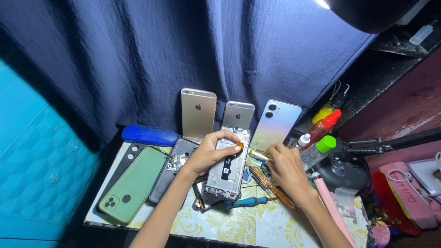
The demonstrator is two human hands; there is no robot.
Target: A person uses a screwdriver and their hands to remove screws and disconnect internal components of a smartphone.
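Observation:
An opened phone (228, 171) with bare circuitry and a black strip lies on the patterned table (257, 220). My left hand (209, 151) rests over its upper left, fingers pinching a small orange flex strip (240, 145) at the phone's top. To the right, my right hand (285, 167) holds a thin metal tool (258, 155) whose tip points toward the phone. Under that hand lies an orange-handled screwdriver (271, 186).
Three phones lean on the dark blue curtain: gold (198, 112), silver (239, 115), pale blue (276, 123). A green phone (134, 183), a dark phone frame (173, 166), a blue case (149, 135), a teal screwdriver (248, 201) and bottles (321, 131) crowd the table.

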